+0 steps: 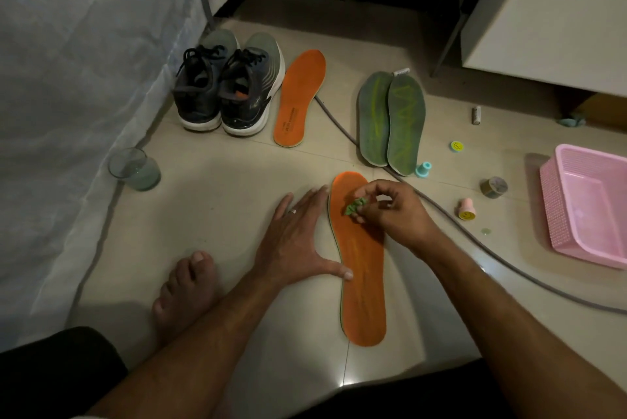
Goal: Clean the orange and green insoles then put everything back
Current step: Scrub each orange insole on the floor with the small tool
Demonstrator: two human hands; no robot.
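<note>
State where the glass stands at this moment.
In the head view the glass stands on the floor at the left, against the pale sheet, nearer the camera than the shoes and left of the left hand.

Dim beige tiled floor [220, 215]

Glass tumbler [135, 169] by the draped sheet [68, 96], pink basket [556, 201] far right, smiley stamps [465, 209] between.

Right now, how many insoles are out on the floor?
4. One orange insole lies under the hands, another orange insole beside the shoes, and two green insoles overlap side by side further right. Any left inside the shoes can't be seen.
</note>
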